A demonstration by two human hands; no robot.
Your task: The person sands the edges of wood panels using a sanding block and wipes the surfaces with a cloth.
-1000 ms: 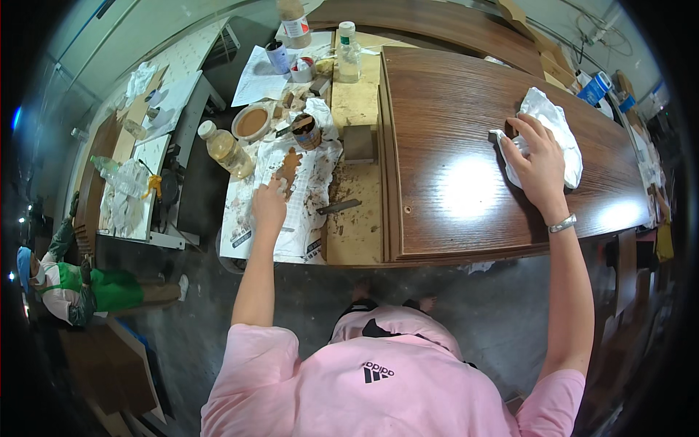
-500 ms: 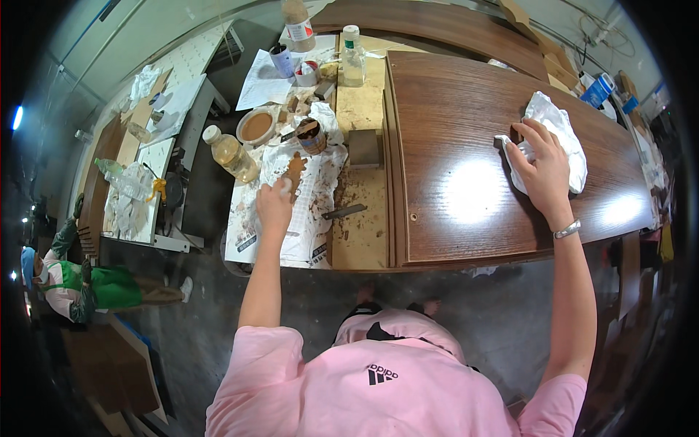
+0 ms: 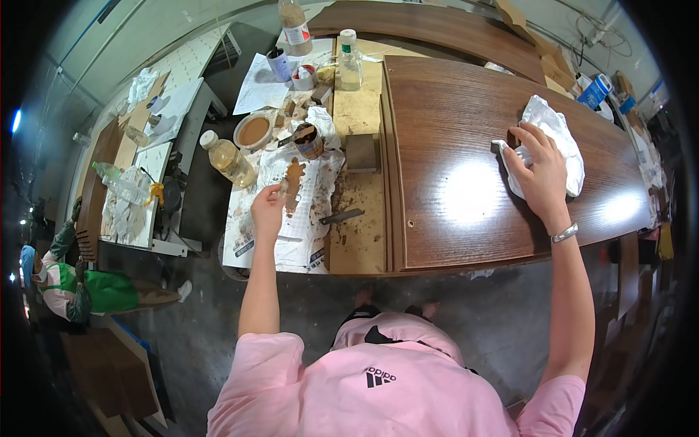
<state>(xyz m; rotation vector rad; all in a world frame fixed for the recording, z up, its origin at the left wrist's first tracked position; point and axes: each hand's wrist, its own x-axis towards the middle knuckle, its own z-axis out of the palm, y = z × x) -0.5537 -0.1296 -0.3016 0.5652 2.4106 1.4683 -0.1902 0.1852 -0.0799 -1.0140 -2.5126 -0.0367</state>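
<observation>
My right hand (image 3: 542, 171) lies flat, fingers spread, on the white rag (image 3: 555, 138) on the glossy brown panel (image 3: 466, 167). My left hand (image 3: 268, 210) pinches something small — I cannot tell what — over stained newspaper (image 3: 291, 218), beside an oil bottle (image 3: 227, 159), tin (image 3: 309, 140) and scraper (image 3: 342, 215).

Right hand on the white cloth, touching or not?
Touching. The head view shows the right hand lying flat on the white cloth, its fingers spread over the fabric on the dark wooden panel, with no gap visible.

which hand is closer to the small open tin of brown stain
Left. The left hand rests on the stained paper just below the tin; the right hand is far right, pressing the white cloth.
</observation>
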